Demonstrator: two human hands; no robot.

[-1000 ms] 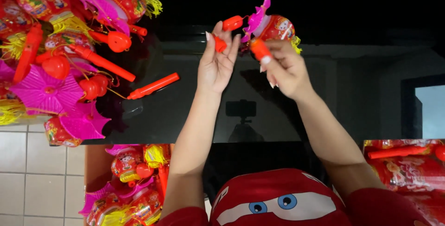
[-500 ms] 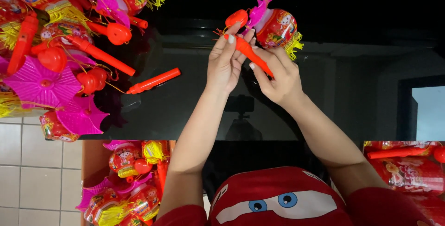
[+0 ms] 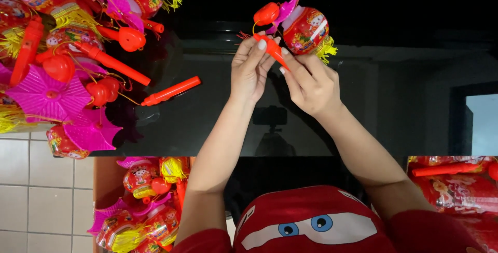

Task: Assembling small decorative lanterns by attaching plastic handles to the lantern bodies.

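Observation:
Over the black glossy table point(image 3: 363, 107), my left hand point(image 3: 251, 69) and my right hand point(image 3: 310, 83) both pinch a red-orange plastic stick handle point(image 3: 273, 49), held slanting between the fingertips. Just beyond it lies a small round red lantern point(image 3: 306, 30) with a yellow tassel, a pink fin-shaped piece point(image 3: 288, 5) and a red bulb-shaped part point(image 3: 266, 12); a thin cord runs from the bulb towards the stick.
A heap of red and pink toy lanterns point(image 3: 57, 66) with yellow tassels covers the table's left end, and a loose red stick point(image 3: 171, 91) lies beside it. More lanterns fill a box point(image 3: 145, 201) on the tiled floor at left and a bag point(image 3: 456, 180) at right.
My hands have come together on the red stick. The right hand brought it from its own fingers to the left hand's fingertips, nearer the lantern.

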